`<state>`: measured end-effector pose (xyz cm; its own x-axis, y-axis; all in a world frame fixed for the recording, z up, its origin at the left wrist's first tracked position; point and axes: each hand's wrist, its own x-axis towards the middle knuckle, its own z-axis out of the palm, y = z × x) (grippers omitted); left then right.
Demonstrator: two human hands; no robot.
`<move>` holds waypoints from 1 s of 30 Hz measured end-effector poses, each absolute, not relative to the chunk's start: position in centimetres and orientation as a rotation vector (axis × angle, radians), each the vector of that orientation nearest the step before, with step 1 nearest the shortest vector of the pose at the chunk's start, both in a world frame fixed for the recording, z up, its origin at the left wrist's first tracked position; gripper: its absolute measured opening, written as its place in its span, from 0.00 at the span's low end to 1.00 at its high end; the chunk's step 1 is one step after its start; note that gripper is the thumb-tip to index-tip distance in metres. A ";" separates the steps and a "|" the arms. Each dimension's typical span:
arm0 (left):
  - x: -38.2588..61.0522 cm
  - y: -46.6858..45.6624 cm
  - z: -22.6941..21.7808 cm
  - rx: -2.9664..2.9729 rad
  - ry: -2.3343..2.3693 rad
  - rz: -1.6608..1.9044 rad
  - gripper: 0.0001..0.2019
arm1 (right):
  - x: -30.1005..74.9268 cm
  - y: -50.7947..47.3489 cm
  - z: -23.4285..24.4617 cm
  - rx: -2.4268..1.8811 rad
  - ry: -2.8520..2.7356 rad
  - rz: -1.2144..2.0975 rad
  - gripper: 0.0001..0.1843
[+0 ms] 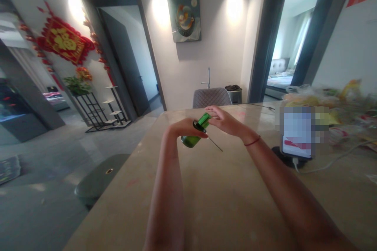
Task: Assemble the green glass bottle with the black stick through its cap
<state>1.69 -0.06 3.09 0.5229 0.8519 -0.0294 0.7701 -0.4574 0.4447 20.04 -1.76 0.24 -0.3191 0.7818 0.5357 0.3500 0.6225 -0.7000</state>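
Above the far part of the table, my left hand (185, 127) is bent at the wrist and closed around a dark green rounded object (190, 141), which looks like a small bottle or container. A black ring (199, 126) shows at its upper side. From there a bright green shiny piece (204, 119) sticks up toward my right hand (220, 119). The fingers of that hand close on the piece's upper end, though their exact grip is partly hidden. A thin dark rod (215, 144) slants down to the right from beside my left thumb.
The beige table (218, 204) spreads beneath both arms. To the right stands a phone (297, 131) with a white charging cable (326, 164), near a pile of plastic bags (312, 96). A grey chair (212, 97) is at the far edge, and a green stool (101, 176) at the left.
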 end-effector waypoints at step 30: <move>2.4 -0.6 3.4 2.395 1.218 0.253 0.22 | 20.9 -2.2 1.1 -0.886 -1.967 0.537 0.18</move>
